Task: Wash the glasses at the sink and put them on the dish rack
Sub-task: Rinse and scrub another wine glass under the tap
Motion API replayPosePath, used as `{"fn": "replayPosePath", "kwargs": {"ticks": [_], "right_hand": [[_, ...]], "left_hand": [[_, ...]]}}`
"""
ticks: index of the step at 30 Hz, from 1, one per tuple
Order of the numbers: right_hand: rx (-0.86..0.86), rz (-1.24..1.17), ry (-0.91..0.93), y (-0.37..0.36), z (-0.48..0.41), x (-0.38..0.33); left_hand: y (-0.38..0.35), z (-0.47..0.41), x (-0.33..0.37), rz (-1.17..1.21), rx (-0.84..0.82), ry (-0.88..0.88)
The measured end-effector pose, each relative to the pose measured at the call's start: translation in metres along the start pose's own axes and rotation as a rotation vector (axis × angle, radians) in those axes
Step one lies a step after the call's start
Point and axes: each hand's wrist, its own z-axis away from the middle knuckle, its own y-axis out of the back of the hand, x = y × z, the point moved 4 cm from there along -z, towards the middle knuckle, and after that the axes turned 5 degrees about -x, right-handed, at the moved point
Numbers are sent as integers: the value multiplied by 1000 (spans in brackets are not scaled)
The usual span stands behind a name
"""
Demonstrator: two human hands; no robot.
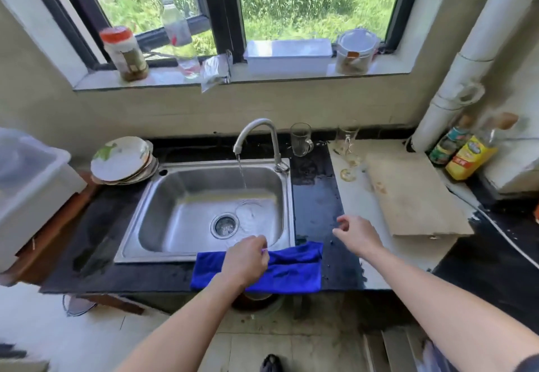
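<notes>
A clear glass [247, 213] lies in the steel sink [163, 196], beside the drain and under the thin stream from the running faucet [259, 129]. A glass mug [301, 139] stands on the black counter behind the sink. To its right is a stemmed glass [347, 138], with round glass feet [348, 174] in front of it on the white board. My left hand [248, 259] rests on a blue cloth [291, 269] at the sink's front edge, its fingers curled on the cloth's top edge. Over the wet counter, right of the sink, my right hand [357, 234] hovers with its fingers apart and nothing in it.
Stacked plates [122, 161] sit left of the sink, next to a white plastic bin [29, 185]. A worn board [408, 196] and oil bottles [466, 155] fill the right counter. Jars, a bottle and a white box [288, 53] line the window sill.
</notes>
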Motion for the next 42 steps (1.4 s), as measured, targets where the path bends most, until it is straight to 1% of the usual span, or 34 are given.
{"fn": "replayPosePath", "kwargs": {"ticks": [3, 7, 12, 18, 21, 24, 26, 28, 31, 34, 37, 40, 42], "right_hand": [[54, -101, -109, 24, -43, 3], [164, -219, -177, 60, -98, 2], [272, -266, -216, 90, -167, 1], [223, -287, -202, 92, -219, 5], [232, -307, -163, 91, -221, -2], [256, -278, -74, 92, -205, -28], [201, -289, 27, 80, -189, -55], [109, -330, 130, 58, -173, -82], [-42, -393, 200, 19, -155, -120], [-162, -403, 210, -28, -142, -157], [-220, -424, 186, -70, -140, -190], [-228, -422, 132, -101, -143, -217], [-208, -411, 67, -116, -146, -227]], "left_hand": [[11, -41, 3, 1, -10, -30], [17, -85, 13, -5, -19, -38], [13, -127, 15, -2, -40, 43], [6, -156, 20, 32, -59, 88], [7, -164, 18, 62, -59, 122], [5, -169, 12, 86, -65, 132], [5, -168, 1, 115, -72, 166], [5, -164, -18, 171, -84, 231], [7, -154, -53, 269, -100, 316], [7, -149, -91, 374, -138, 383], [8, -152, -129, 498, -153, 437], [7, -160, -159, 735, -183, 498], [1, -162, -172, 908, -254, 533]]}}
